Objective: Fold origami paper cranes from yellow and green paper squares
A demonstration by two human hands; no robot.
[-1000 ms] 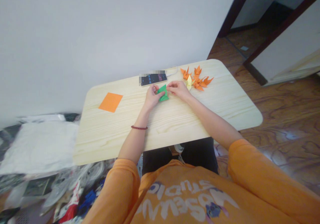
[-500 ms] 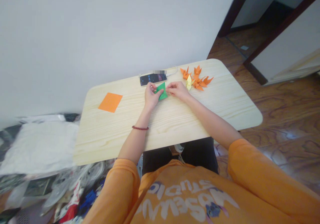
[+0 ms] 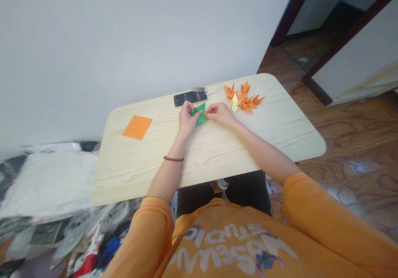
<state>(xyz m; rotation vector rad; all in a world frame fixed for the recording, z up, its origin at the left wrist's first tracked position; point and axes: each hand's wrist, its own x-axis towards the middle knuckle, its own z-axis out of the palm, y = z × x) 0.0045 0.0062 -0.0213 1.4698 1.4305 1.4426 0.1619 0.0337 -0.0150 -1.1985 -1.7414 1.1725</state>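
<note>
A folded piece of green origami paper (image 3: 200,114) is pinched between my left hand (image 3: 187,119) and my right hand (image 3: 219,114), just above the wooden tabletop. Its folds are partly hidden by my fingers. Several folded orange paper cranes (image 3: 245,97) lie in a cluster to the right of my right hand, around a pale yellow paper crane (image 3: 234,103). Well to the left of my left hand lies a flat square of orange paper (image 3: 137,127).
A black smartphone (image 3: 189,98) with a white cable (image 3: 214,88) lies at the table's far edge, just beyond my left hand. The light wooden table (image 3: 217,153) stands against a white wall. White bedding (image 3: 46,182) and assorted clutter fill the lower left.
The green paper now looks narrower and more triangular. My hands sit slightly closer together around it, and the view has shifted only slightly.
</note>
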